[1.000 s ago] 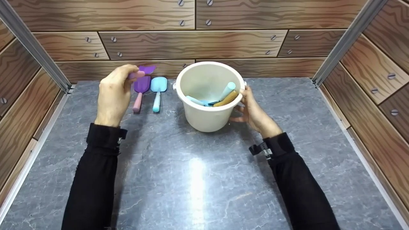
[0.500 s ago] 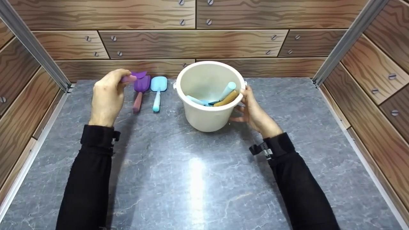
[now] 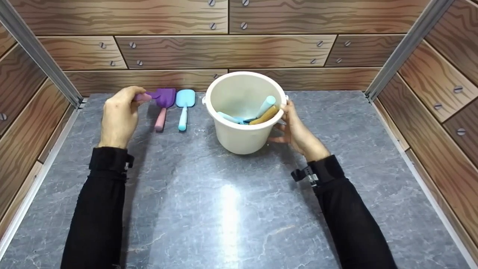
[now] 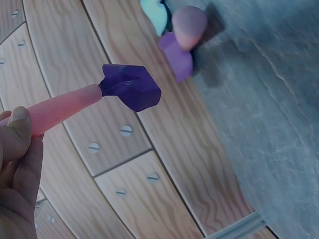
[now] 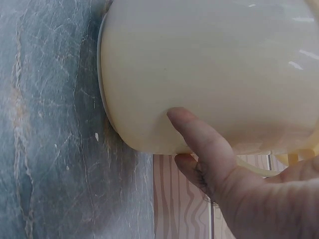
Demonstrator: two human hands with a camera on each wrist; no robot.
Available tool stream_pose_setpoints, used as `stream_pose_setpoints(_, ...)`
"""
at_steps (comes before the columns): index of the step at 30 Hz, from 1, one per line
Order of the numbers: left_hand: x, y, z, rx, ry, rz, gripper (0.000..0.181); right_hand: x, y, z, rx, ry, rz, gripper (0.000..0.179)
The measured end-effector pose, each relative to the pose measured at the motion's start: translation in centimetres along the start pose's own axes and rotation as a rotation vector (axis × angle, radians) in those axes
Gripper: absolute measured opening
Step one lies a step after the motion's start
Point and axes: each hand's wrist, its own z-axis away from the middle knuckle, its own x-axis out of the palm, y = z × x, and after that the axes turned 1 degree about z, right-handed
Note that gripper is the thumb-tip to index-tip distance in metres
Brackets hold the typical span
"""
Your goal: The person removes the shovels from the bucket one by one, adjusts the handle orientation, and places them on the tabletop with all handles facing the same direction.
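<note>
My left hand [image 3: 119, 116] pinches the pink handle of a small toy shovel [image 4: 65, 109], raised off the table with its purple blade pointing right. On the table, close by, lies another pink-handled purple shovel [image 3: 160, 119]; the held blade overlaps it in the head view. Beside that is a light blue shovel [image 3: 183, 116]. A cream bucket [image 3: 242, 140] stands in the middle, with my right hand [image 3: 297, 129] holding its right side near the rim. In the right wrist view, one digit presses the bucket wall [image 5: 209, 64]. Other fingers are partly hidden behind the bucket.
Inside the bucket lean a light blue handle [image 3: 267, 104] and a mustard-yellow handle [image 3: 265, 116], their lower ends hidden. Wood-print panels [image 3: 224, 52] wall in the grey marbled tabletop [image 3: 186, 209] at the back and both sides.
My left hand has moved left and a little toward the body with the pink-handled shovel. Its blade has come lower in the head view. The right hand and bucket stay put.
</note>
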Motion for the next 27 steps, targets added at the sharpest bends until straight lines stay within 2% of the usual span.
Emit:
stream_pose_setpoints(16,-0.4,-3.3,1.3,-0.086,-0.029,-0.026,0.029,0.1,-0.1,0.0,0.005,-0.010,-0.002,0.091)
stream_pose_setpoints(22,-0.5,-3.8,1.7,-0.112,-0.050,-0.040,0.028,0.0,-0.1,0.1,0.008,-0.017,-0.003,0.095)
stream_pose_setpoints(27,-0.6,-3.9,1.9,-0.143,-0.093,-0.066,0.029,0.0,-0.1,0.1,0.009,-0.011,-0.007,0.096)
